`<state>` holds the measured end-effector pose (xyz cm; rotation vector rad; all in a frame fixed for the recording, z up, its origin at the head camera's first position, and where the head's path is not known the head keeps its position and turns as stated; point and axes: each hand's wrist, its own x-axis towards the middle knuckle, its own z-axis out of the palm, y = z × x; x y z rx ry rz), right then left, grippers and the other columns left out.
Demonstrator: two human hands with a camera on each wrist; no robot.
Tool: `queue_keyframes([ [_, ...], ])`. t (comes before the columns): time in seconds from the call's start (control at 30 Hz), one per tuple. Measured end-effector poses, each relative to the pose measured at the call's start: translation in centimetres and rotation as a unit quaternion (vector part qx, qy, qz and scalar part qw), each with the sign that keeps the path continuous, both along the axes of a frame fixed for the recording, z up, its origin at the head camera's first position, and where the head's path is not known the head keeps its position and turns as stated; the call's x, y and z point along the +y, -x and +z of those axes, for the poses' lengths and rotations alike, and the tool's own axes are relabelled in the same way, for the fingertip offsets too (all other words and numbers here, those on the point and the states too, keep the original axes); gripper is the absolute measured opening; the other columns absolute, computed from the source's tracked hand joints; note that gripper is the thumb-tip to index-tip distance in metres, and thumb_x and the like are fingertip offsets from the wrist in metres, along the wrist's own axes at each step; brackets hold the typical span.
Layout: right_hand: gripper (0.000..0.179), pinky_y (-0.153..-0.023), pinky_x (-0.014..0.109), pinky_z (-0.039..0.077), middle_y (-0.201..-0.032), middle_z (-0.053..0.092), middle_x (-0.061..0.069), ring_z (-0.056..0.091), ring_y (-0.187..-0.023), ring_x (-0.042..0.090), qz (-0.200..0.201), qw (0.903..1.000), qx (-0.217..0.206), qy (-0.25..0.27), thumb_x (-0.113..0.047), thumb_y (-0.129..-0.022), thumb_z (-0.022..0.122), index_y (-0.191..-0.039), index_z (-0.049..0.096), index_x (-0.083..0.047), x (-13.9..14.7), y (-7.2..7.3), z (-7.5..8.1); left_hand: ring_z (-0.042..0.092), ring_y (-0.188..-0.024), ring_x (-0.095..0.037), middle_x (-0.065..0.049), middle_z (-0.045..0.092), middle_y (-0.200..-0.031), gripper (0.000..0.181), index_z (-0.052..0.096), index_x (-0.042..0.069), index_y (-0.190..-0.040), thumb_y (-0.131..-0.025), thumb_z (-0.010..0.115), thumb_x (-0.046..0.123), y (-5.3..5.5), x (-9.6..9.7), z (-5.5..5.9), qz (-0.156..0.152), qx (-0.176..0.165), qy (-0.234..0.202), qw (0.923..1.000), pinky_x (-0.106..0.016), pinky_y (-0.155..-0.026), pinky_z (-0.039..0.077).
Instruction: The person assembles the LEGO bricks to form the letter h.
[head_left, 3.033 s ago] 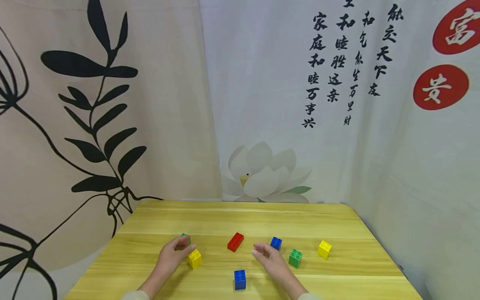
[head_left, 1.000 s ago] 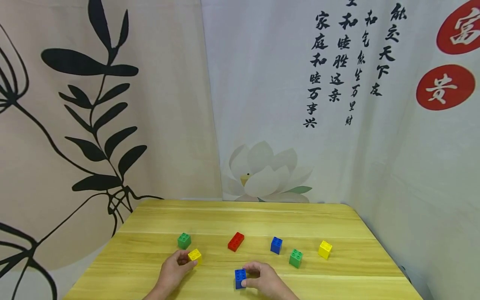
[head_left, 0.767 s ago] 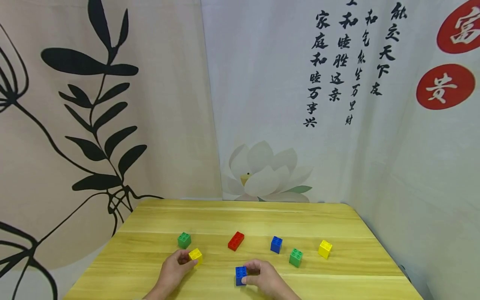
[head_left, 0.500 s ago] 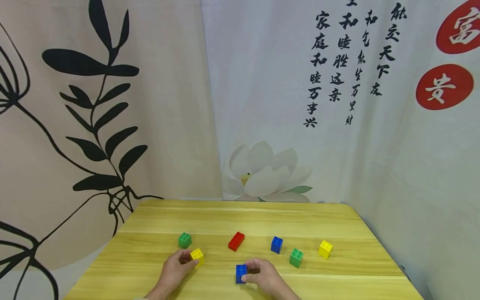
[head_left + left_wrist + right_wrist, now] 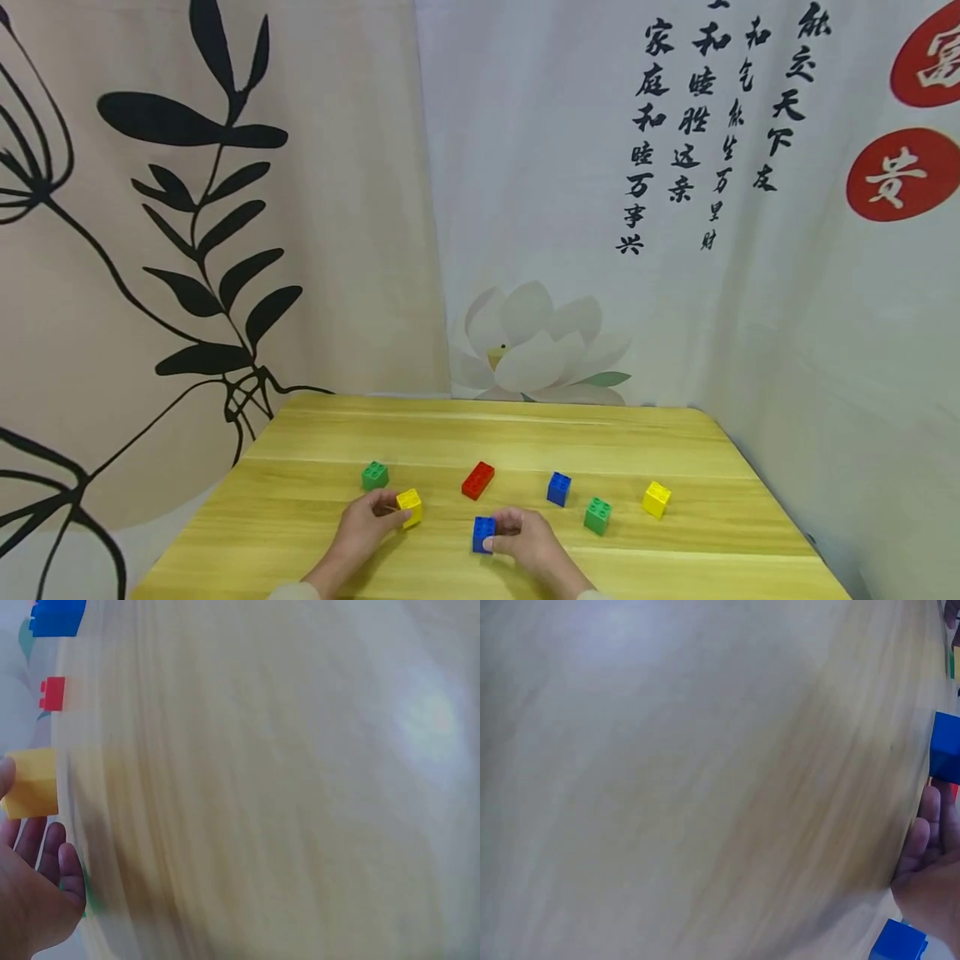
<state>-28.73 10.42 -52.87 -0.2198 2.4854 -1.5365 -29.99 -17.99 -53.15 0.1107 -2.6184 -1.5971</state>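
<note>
My left hand pinches a yellow toy brick between thumb and fingers, left of centre over the table. In the left wrist view that yellow brick shows at the left edge, thumb on its side. My right hand pinches a blue toy brick at its right side, near the middle front. The right wrist view has this blue brick at the right edge, above the curled fingers. A gap separates the two held bricks.
Behind the hands on the wooden table lie a green brick, a longer red brick and a second blue brick. Farther right are another green brick and a yellow brick. A printed curtain hangs behind.
Both hands were empty three seconds ago; each then took hold of a brick. Since then the yellow brick has shifted right and the blue one a little away from me. The view has turned slightly.
</note>
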Motion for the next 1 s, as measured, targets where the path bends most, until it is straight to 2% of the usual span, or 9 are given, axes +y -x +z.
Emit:
queue_keyframes([
  [0.17,0.040,-0.090,0.047,0.053,-0.111,0.071,0.004,0.065,-0.102,0.021,-0.013,0.9999,0.007,0.000,-0.026,-0.081,0.080,-0.115,0.068,-0.011,-0.1,0.2,-0.1,0.063,-0.091,-0.016,-0.008,0.069,-0.103,0.043,0.067,0.003,-0.114,-0.080,0.081,0.024,0.2,0.8,0.7,-0.012,-0.005,-0.014,0.9998,-0.027,-0.074,0.055],
  [0.5,0.038,-0.087,0.046,0.054,-0.112,0.072,0.005,0.065,-0.101,0.021,-0.016,0.9997,0.020,-0.001,-0.026,-0.082,0.080,-0.117,0.070,-0.013,-0.2,0.5,0.0,0.063,-0.093,-0.017,-0.008,0.069,-0.105,0.043,0.066,0.004,-0.114,-0.080,0.081,0.025,0.7,1.7,2.1,-0.037,-0.004,-0.040,0.9985,-0.030,-0.078,0.056],
  [0.63,0.038,-0.087,0.046,0.054,-0.113,0.072,0.007,0.066,-0.102,0.023,-0.018,0.9996,0.019,0.002,-0.025,-0.082,0.080,-0.117,0.070,-0.013,-0.3,0.4,0.0,0.063,-0.095,-0.017,-0.007,0.069,-0.109,0.045,0.066,0.006,-0.117,-0.080,0.081,0.028,0.9,2.1,2.4,-0.050,-0.017,-0.045,0.9976,-0.032,-0.079,0.056],
  [0.8,0.039,-0.087,0.047,0.054,-0.114,0.072,0.007,0.066,-0.103,0.023,-0.022,0.9996,0.017,0.000,-0.027,-0.082,0.080,-0.117,0.070,-0.014,-0.3,0.3,0.0,0.064,-0.096,-0.018,-0.010,0.069,-0.110,0.043,0.066,0.003,-0.116,-0.082,0.080,0.025,1.2,2.9,2.8,-0.084,-0.011,-0.060,0.9946,-0.036,-0.081,0.057],
  [1.0,0.042,-0.088,0.048,0.054,-0.115,0.072,0.008,0.066,-0.104,0.024,-0.022,0.9996,0.019,0.004,-0.029,-0.082,0.079,-0.120,0.069,-0.014,-0.2,0.3,-0.2,0.064,-0.096,-0.017,-0.012,0.070,-0.109,0.041,0.066,0.001,-0.115,-0.083,0.079,0.022,1.5,4.1,2.7,-0.123,0.006,-0.077,0.9893,-0.028,-0.079,0.056],
])
